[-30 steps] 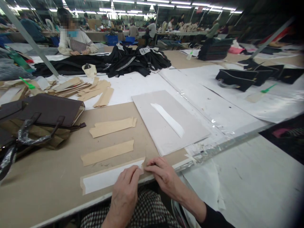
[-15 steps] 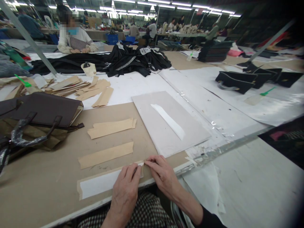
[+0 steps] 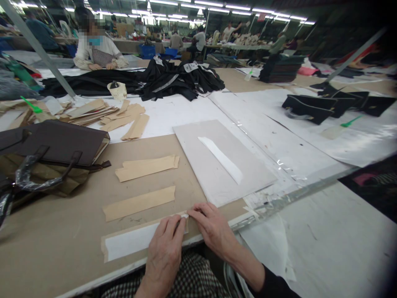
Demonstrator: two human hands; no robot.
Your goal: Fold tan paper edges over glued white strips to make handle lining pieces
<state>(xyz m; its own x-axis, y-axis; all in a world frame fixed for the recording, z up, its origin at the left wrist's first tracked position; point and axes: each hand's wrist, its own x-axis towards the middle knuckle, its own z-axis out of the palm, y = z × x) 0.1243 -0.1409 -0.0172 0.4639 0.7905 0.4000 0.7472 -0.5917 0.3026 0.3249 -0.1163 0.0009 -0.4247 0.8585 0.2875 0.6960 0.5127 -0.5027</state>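
A white strip lies on a slightly larger tan paper piece near the table's front edge. My left hand rests over its right part, fingers bent and pressed together; what they grip, if anything, is hidden. At the right end of the tan piece, my right hand pinches the corner between thumb and fingertips. Just behind lies a single tan strip, and farther back a small overlapping pair of tan strips. A curved white strip is on the grey board.
Brown bag at left, with loose tan pieces behind it. Black cloth pieces lie across the table, a person behind them. Black pouches stand at right. The table edge runs beside my right hand.
My hands and the strips keep nearly the same places. The whole view has shifted very slightly. A far-off person in the background has raised an arm.
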